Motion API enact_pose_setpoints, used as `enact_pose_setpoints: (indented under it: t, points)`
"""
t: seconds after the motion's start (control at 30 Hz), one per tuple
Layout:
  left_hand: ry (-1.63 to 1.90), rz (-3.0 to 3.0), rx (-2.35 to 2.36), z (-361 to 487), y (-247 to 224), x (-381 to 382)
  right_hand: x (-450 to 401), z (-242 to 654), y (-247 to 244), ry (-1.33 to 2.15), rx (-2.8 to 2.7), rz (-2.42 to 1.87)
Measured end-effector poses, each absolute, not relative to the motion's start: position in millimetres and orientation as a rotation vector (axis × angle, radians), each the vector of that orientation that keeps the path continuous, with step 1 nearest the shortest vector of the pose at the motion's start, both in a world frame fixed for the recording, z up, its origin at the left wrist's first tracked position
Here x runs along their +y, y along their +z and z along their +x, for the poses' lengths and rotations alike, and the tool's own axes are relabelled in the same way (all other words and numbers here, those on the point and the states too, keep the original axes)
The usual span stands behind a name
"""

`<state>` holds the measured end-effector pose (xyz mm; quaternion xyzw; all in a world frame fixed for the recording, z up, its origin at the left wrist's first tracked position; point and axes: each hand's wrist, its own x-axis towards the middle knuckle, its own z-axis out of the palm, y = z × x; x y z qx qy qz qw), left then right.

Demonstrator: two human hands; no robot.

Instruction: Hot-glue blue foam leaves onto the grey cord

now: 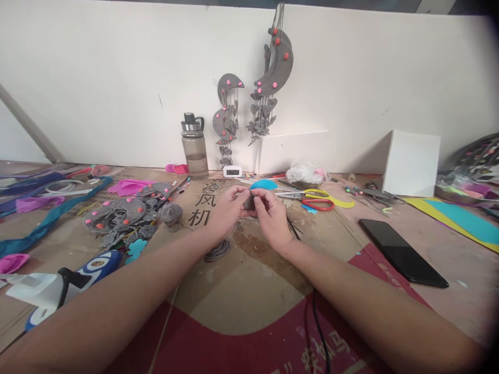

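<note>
Both of my hands meet over the cardboard-covered table, their fingers pinched on a small dark grey piece (250, 201). What kind of piece it is, I cannot make out, since the fingertips cover much of it. My left hand (233, 209) grips its left side and my right hand (271, 212) its right side. Just behind them lies a blue rounded piece (264, 185). Scissors with red and yellow handles (317, 199) rest to the right of my right hand. Below my left wrist is a coil of grey cord (218, 251), and a ball of grey yarn (170, 214) sits further left.
A water bottle (195, 156) and a small digital clock (233, 171) stand by the white wall, where grey moon-shaped hangings (286, 62) hang. At left are decorated grey pieces (132, 210) and a blue-and-white glue gun (99, 265). A black phone (403, 253) lies at right; a black cable (320, 327) runs in front.
</note>
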<state>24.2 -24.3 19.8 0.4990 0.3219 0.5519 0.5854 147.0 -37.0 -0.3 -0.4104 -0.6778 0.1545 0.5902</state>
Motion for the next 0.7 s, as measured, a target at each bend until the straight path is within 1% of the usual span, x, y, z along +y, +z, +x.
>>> enact_pose_setpoints:
  t: [0.57,0.7]
  points:
    - [1.378,1.118,0.752,17,15,-13,-38,143,-3,0.349,-1.689,-0.978]
    - [1.436,1.027,0.806,12,15,-6,-39,140,-5,0.414,-1.723,-1.031]
